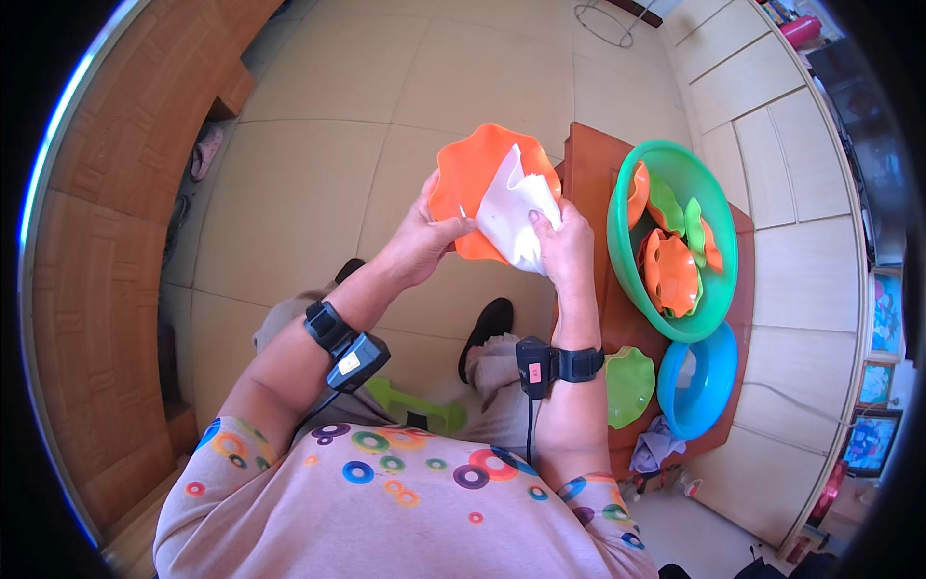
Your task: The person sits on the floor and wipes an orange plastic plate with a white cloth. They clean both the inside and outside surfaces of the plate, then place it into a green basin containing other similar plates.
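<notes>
An orange wavy-edged plate (466,170) is held up in front of me over the floor. My left hand (432,235) grips its left rim, thumb on the upper face. A white cloth (515,213) lies against the plate's right half. My right hand (566,239) pinches the cloth to the plate's right side, and its fingers behind are hidden. To the right, a green plastic basin (621,246) holds several orange and green wavy-edged dishes (676,275). Nearer me, a green wavy-edged plate (629,387) rests on the brown table (589,170), partly behind my right forearm.
A blue basin (673,402) stands on the table beyond the green plate, with a greyish cloth (655,447) at the table's edge. Pale cabinets (796,282) line the right side. A wooden furniture front (108,239) runs along the left, with a pink shoe (207,153) beside it.
</notes>
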The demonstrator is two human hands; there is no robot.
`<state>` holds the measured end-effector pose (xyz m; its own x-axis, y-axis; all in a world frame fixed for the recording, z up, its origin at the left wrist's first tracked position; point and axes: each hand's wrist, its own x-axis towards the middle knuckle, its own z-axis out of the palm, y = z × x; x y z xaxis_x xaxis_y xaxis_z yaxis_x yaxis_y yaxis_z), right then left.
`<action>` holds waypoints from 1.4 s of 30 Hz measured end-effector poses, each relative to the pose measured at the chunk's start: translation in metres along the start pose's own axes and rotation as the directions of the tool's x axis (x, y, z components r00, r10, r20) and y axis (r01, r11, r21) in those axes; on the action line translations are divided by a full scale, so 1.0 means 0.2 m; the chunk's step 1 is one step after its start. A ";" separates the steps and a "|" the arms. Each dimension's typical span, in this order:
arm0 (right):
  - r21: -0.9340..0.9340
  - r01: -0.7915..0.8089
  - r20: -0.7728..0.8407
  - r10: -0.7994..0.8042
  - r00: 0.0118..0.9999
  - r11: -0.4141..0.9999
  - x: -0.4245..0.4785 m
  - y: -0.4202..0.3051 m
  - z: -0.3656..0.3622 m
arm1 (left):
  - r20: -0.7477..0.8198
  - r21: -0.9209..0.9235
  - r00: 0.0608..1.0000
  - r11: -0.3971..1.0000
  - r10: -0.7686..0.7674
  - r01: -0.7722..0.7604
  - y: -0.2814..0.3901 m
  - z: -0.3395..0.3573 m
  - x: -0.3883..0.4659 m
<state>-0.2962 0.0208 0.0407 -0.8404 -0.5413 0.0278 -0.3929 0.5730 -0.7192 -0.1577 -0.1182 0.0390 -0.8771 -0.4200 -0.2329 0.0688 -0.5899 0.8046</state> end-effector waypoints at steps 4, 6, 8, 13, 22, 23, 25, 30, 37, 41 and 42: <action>-0.014 0.031 0.018 -0.030 0.999 0.999 -0.01 0.04 -0.01 | -0.007 0.033 0.998 0.998 0.057 -0.056 -0.04 -0.04 0.04; -0.041 0.093 -0.053 -0.095 0.994 0.995 -0.01 0.02 0.02 | -0.042 0.068 0.998 0.996 0.057 -0.054 -0.04 -0.05 0.04; -0.041 0.085 -0.066 -0.088 0.994 0.995 -0.01 0.01 0.01 | -0.038 0.030 0.999 0.999 0.038 -0.036 -0.03 -0.04 0.04; -0.126 -0.094 -0.120 0.079 0.990 0.988 0.01 -0.07 -0.02 | -0.004 0.071 1.000 0.997 -0.017 0.017 0.00 -0.04 0.03; -0.095 0.009 -0.036 -0.012 0.999 0.995 0.00 -0.02 -0.03 | 0.070 0.107 0.992 0.988 0.102 -0.109 -0.04 -0.06 0.01; -0.105 0.009 -0.024 -0.012 1.000 0.994 0.00 -0.02 -0.04 | 0.045 0.115 0.995 0.989 0.086 -0.091 -0.03 -0.07 0.01; -0.127 0.011 -0.004 -0.012 1.000 0.992 0.01 -0.02 -0.05 | 0.000 0.105 0.999 0.993 0.049 -0.049 -0.02 -0.09 0.02; -0.071 -0.009 -0.059 0.004 0.998 0.997 0.00 -0.04 -0.03 | -0.075 -0.018 0.997 1.000 -0.008 0.006 0.05 -0.01 0.01; -0.037 -0.014 0.025 0.015 1.000 0.999 0.01 -0.01 -0.01 | 0.002 0.007 0.999 0.999 0.043 -0.043 0.02 0.00 0.00; 0.004 0.020 -0.078 -0.019 0.997 1.000 -0.01 -0.03 -0.01 | 0.022 0.085 0.999 0.996 0.024 -0.026 0.03 -0.03 0.02; 0.007 0.038 -0.112 -0.037 0.993 0.999 -0.01 -0.04 -0.01 | 0.029 0.105 0.999 0.994 0.014 -0.017 0.04 -0.04 0.02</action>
<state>-0.2915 0.0191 0.0483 -0.8620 -0.4895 0.1319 -0.4217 0.5477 -0.7227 -0.1564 -0.1301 0.0395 -0.8896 -0.4080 -0.2051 0.0338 -0.5067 0.8615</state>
